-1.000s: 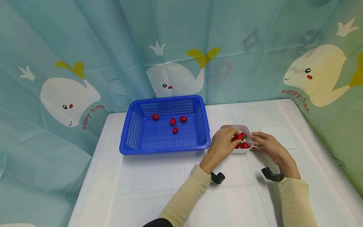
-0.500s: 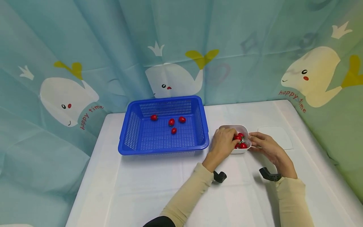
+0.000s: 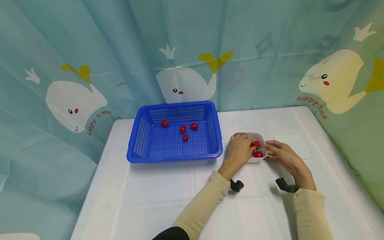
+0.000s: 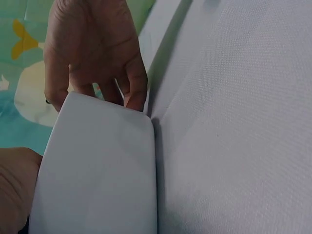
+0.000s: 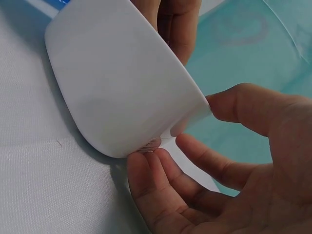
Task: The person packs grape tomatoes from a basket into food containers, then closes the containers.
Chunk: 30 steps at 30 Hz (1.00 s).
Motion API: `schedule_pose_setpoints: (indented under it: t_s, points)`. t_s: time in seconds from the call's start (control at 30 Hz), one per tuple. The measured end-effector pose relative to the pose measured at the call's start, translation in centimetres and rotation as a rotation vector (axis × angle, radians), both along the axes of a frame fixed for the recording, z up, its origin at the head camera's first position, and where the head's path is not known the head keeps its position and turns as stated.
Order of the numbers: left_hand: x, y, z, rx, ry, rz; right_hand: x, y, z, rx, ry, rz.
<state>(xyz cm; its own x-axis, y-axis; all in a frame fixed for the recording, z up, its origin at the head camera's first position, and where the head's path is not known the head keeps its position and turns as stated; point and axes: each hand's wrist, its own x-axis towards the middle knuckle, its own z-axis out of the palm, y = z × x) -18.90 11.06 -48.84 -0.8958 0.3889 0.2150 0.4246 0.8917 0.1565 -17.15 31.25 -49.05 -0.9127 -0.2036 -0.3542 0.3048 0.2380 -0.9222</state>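
In the head view, a white container (image 3: 255, 160) holding several cherry tomatoes (image 3: 258, 154) stands right of the blue basket. My left hand (image 3: 239, 149) reaches over its left side, fingers bent down among the tomatoes; whether they grip one is hidden. At the opposite end, my right hand (image 3: 283, 155) steadies the container. The right wrist view has the thumb (image 5: 234, 105) on the rim and fingertips against the end wall of the container (image 5: 112, 78). From the left wrist, the container's side (image 4: 97, 165) covers the contents, with the right hand (image 4: 97, 48) beyond.
A blue perforated basket (image 3: 177, 159) at the back left holds several loose cherry tomatoes (image 3: 183, 129). Behind the right hand, a flat whitish translucent lid (image 3: 295, 145) lies on the white tablecloth (image 3: 168, 196). A whale-print curtain (image 3: 255, 76) borders the table's back and sides.
My left hand has shifted slightly right and covers more of the tomatoes in the container. My right hand stays at the container's end. The tomatoes in the basket have not moved.
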Motion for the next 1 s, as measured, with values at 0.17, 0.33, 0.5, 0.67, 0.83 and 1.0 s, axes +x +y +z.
schedule_pose_setpoints:
  t_s: [0.17,0.33,0.5,0.67,0.83,1.0]
  points:
    - [0.0,-0.1,0.0,-0.015,0.005,-0.009,0.0,0.1,0.0,-0.007,0.001,-0.002]
    - [0.4,-0.5,-0.1,0.023,0.040,-0.015,0.1,0.0,0.0,-0.008,0.005,0.005]
    - [1.3,-1.1,0.0,0.092,0.090,-0.057,0.3,0.0,0.2,0.013,0.005,0.009]
    - [2.6,-1.8,0.5,0.156,0.092,-0.118,0.4,-0.1,0.2,0.008,0.006,0.012]
    - [3.6,-2.7,1.2,0.175,0.065,-0.229,0.2,0.1,0.1,0.014,0.002,0.012]
    - [4.5,-3.8,2.1,0.162,0.021,-0.305,0.1,0.1,0.2,0.019,0.003,0.020]
